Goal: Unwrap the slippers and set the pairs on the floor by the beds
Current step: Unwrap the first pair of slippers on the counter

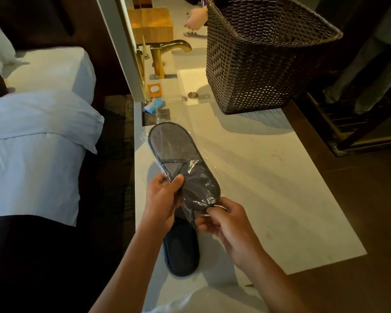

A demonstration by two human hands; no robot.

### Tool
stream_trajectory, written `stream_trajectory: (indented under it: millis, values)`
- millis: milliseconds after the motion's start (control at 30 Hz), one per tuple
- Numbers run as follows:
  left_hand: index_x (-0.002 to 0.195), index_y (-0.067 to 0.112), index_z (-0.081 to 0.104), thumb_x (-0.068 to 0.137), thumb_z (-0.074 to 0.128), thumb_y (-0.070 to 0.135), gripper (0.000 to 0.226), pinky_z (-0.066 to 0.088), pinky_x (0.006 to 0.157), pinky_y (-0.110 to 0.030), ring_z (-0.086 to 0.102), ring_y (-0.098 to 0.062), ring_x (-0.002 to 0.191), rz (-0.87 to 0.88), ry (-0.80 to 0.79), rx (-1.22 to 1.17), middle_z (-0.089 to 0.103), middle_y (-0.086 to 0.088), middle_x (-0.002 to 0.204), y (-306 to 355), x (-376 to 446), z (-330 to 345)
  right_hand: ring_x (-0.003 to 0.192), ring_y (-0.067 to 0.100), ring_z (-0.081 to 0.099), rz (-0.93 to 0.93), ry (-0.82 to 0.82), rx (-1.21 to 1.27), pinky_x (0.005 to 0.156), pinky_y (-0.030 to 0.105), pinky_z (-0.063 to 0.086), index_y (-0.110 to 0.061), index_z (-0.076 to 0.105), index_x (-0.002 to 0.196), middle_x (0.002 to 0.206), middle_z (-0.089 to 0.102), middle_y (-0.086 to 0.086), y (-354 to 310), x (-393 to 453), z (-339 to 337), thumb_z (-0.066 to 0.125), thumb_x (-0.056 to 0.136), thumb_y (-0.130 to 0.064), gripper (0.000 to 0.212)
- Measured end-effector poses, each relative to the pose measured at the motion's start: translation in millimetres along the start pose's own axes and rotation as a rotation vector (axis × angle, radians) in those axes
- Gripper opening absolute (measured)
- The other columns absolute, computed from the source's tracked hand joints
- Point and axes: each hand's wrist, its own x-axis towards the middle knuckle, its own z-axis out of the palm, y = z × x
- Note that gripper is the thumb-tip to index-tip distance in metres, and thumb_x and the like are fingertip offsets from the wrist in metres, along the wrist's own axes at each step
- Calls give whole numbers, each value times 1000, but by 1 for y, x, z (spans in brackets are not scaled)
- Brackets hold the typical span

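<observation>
- Holding a wrapped grey slipper pair [178,159] in clear plastic wrap [191,164] above the white marble desk [269,177], heel end pointing away toward the sink.
- left hand [161,199]: fingers curled round the pack's left edge near the toe, thumb on top.
- right hand [226,224]: fingers pinching the loose plastic at the toe end, just under the pack.
- dark slipper [182,251] lies flat on the desk right below the hands, partly hidden by them; cannot tell if wrapped.
- brown woven basket [257,59] stands on the desk beside the sink basin [190,84], gold faucet [165,55] behind it.
- blue soap packet [155,105] near the mirror edge.
- bed [32,143] with white linen at left.
</observation>
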Motion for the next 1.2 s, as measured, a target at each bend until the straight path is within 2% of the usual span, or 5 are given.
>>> stream_trajectory:
  millis: [300,767,867,1000,1200]
  values:
    - [116,4,61,96,58,7,21,61,79,-41,75,-28,94,-8,-91,29,77,-15,103,-7,9,20,95,35,75,26,82,243,75,39,61,-5,67,112,104,77,18,-5,7,-10,63,93,-6,19]
    - [112,5,64,86,72,11,28,61,83,-42,72,-24,88,4,132,-9,72,-12,99,17,108,86,95,44,73,173,65,444,70,40,65,-4,60,118,114,70,26,17,-15,-60,65,88,1,30]
    - [92,7,70,85,69,5,7,61,81,-37,66,-20,81,35,138,21,69,-8,85,25,127,95,96,43,74,249,73,418,73,42,63,-5,60,121,117,68,26,25,-9,-68,65,88,3,34]
    - [89,3,73,84,66,5,9,59,83,-40,65,-23,81,-1,151,19,69,-10,84,25,150,92,103,37,72,266,68,331,91,49,58,-5,63,121,117,71,21,32,6,-71,68,86,2,37]
    - [74,7,70,83,67,9,10,58,84,-50,62,-27,76,-96,152,19,64,-8,69,5,161,89,100,27,74,99,109,90,80,39,61,-10,69,110,102,78,10,5,45,-63,62,94,-25,23]
